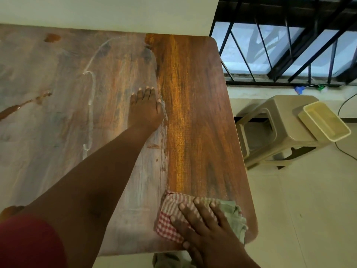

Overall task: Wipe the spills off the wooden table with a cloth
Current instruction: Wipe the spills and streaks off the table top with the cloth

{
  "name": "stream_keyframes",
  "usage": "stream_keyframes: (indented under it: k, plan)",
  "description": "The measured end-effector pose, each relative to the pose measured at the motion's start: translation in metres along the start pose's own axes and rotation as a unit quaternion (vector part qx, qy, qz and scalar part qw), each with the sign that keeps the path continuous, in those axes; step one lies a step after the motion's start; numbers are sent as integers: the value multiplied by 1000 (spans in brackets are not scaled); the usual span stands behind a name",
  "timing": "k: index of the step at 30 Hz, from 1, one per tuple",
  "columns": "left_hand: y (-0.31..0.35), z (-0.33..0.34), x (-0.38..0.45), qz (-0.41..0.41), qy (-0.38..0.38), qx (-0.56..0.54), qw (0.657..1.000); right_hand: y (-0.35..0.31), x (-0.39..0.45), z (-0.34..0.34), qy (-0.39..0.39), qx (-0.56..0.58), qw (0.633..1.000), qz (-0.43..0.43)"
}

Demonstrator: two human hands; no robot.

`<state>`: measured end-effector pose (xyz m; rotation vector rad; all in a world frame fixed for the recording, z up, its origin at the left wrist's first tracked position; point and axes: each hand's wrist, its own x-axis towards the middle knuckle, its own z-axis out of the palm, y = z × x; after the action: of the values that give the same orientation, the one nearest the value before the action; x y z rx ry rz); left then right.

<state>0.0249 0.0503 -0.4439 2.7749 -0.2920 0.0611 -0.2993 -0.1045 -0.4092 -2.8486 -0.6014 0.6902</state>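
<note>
The wooden table (199,105) has a clean, glossy brown strip along its right side, while the rest is dull and grey with whitish smears (90,105). Brown spills (23,105) lie at the left, and another brown spot (52,37) sits near the far edge. A folded cloth (173,211), red-and-white checked and striped with a green part, lies at the table's near right corner. My right hand (204,227) presses flat on the cloth. My left hand (145,108) rests flat on the table, fingers spread, at the border of the clean strip.
To the right of the table stands a beige plastic stool (274,128) with a shallow beige tray (324,120) on top. Black window bars (289,45) fill the upper right. A cable (345,105) runs across the pale tiled floor. A pale wall backs the table.
</note>
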Motion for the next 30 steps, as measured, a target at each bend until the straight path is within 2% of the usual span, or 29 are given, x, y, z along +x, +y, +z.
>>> stream_keyframes:
  k: [2, 6, 9, 19, 25, 30]
  plan:
    - [2, -2, -6, 19, 4, 2, 1000, 9, 4, -2, 19, 2, 1000, -8]
    - [6, -3, -33, 67, -17, 27, 997, 32, 42, -19, 72, 5, 997, 31]
    - [5, -3, -58, 64, -26, 45, 997, 43, 65, -26, 105, -7, 993, 48]
    - [0, -11, -131, 7, -48, 44, 998, -13, -27, 14, 36, -3, 999, 7]
    - [-12, -17, -177, 21, -73, 59, 995, 11, -20, 18, 65, 2, 998, -19]
    - [-25, -23, -205, 29, -73, 70, 994, 11, -6, 17, 77, -13, 997, 8]
